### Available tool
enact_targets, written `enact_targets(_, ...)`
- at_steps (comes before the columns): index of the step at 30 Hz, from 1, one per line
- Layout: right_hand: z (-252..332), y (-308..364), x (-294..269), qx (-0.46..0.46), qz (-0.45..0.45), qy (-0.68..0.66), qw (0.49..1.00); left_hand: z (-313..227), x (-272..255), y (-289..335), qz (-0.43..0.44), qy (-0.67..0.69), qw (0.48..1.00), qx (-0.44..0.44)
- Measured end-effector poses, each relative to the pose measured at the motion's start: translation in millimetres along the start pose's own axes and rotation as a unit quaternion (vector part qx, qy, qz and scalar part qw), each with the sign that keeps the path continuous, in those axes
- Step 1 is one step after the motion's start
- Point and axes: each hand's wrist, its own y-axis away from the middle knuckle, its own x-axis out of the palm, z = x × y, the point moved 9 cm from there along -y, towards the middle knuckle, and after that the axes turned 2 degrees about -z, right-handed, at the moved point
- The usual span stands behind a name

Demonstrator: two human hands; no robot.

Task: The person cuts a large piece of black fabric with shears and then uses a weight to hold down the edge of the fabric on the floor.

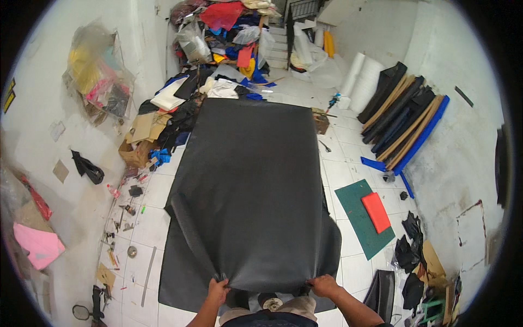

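Observation:
A large sheet of black leather-like material [256, 180] spreads over the tiled floor in front of me. My left hand [219, 289] is closed on its near edge at the left, and a long fold runs up from there. At the right, my right hand [323, 285] grips the same near edge with the fingers curled over it. Between the hands the edge is lifted a little and pulled toward me. More black material lies flat underneath, showing at both sides. Below the edge, between my legs, the end of a roll [272, 303] shows in part.
A green cutting mat [359, 215] with a red block [376, 212] lies on the right. Rolls of material [400, 117] lean on the right wall. Scraps heap up at the far left [218, 49]. A metal ruler [149, 276] and small tools lie along the left.

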Motion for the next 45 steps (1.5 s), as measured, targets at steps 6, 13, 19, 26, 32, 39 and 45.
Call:
enact_targets(6, -6.3, 88.9, 77.9, 0.019, 0.054, -0.038, 0.998, 90.6, -34.0, 98.5, 0.011, -0.010, 1.000, -0.019)
enact_targets(13, -46.3, 177.8, 197.7, -0.013, 0.113, -0.091, 0.989, 193.9, -51.0, 194.7, -0.039, -0.002, 0.995, -0.093)
enact_targets(19, -46.2, 196.0, 259.4, -0.030, 0.163, -0.105, 0.981, 229.6, -69.3, 232.5, -0.020, -0.117, 0.992, 0.033)
enact_targets(26, -71.2, 176.5, 343.9, 0.001, 0.120, -0.154, 0.981, 315.9, -130.1, 190.7, -0.057, -0.142, 0.987, -0.040)
enact_targets(32, -115.1, 97.7, 422.1, -0.001, -0.112, -0.236, 0.965, 366.2, -227.7, 32.7, -0.023, -0.310, 0.949, 0.057)
enact_targets(39, -135.7, -23.5, 531.4, -0.018, -0.264, -0.206, 0.942, 320.5, -279.7, -171.0, -0.041, -0.039, 0.977, 0.206)
enact_targets(45, -164.4, -59.9, 579.7, 0.044, -0.362, -0.143, 0.920, 260.5, -363.7, -276.7, -0.080, -0.029, 0.968, 0.236)
